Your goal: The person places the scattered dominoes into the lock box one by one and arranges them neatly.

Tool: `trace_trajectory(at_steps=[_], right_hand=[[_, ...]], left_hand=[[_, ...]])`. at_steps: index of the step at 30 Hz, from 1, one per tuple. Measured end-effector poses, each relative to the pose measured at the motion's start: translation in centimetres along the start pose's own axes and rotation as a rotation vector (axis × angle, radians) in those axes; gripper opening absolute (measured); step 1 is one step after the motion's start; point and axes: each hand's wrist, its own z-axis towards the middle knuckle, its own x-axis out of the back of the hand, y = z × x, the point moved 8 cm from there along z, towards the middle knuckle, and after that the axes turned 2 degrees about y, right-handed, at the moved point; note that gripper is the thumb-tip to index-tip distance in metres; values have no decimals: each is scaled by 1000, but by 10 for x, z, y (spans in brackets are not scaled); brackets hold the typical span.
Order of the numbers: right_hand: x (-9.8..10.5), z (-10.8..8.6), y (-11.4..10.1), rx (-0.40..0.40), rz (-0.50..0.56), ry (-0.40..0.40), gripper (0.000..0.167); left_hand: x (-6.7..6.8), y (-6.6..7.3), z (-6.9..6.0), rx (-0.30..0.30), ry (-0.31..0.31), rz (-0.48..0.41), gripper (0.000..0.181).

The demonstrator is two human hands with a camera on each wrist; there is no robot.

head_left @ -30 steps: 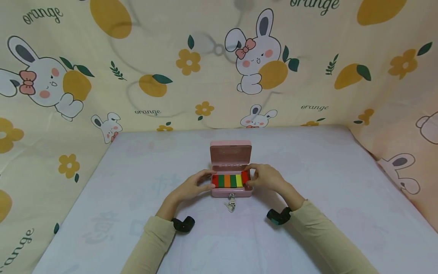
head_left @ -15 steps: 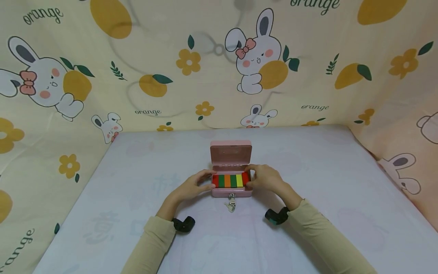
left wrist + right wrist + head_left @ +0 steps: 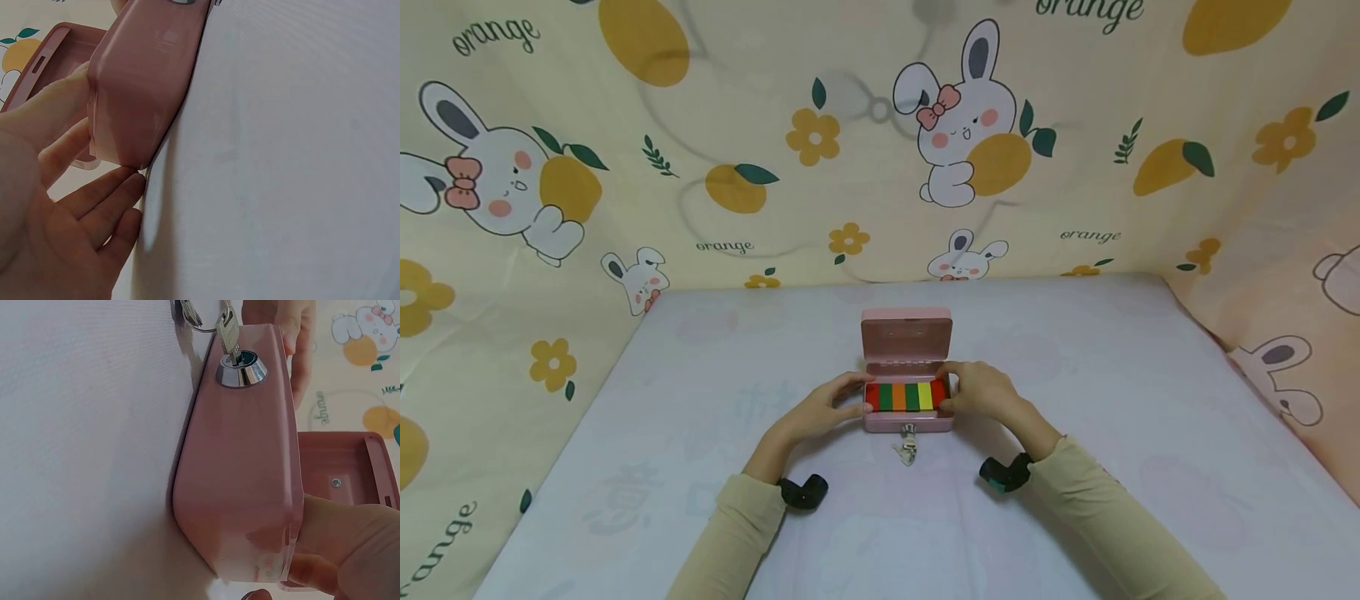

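Observation:
A pink metal cash box [image 3: 901, 423] stands with its lid [image 3: 906, 337] raised. Inside lies a row of coloured blocks: red [image 3: 872, 397], green [image 3: 886, 397], orange [image 3: 898, 397], green, yellow [image 3: 925, 396] and red [image 3: 938, 393]. My left hand [image 3: 820, 408] holds the box's left end, thumb and forefinger over the rim, other fingers against the outer wall in the left wrist view. My right hand [image 3: 988, 390] pinches the rightmost red block between thumb and forefinger at the box's right end. Both hands' fingertips inside the box are hidden in the wrist views.
A key [image 3: 229, 331] sits in the chrome lock [image 3: 242, 370] on the box's front, with more keys [image 3: 906, 452] hanging from its ring. White cloth [image 3: 775, 333] covers the table. A patterned curtain [image 3: 850, 183] rises behind and at both sides.
The rightmost red block has gone from tilted to lying level with the row, under my right hand. My right wrist has shifted slightly left. My left hand stays in place.

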Motion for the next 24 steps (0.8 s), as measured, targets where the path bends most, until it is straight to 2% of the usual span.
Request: trace_trajectory(at_steps=[24], right_hand=[[-1,5,-5,-17,-102,-18,48]], left_hand=[[0,1,0,10,0,-4,53]])
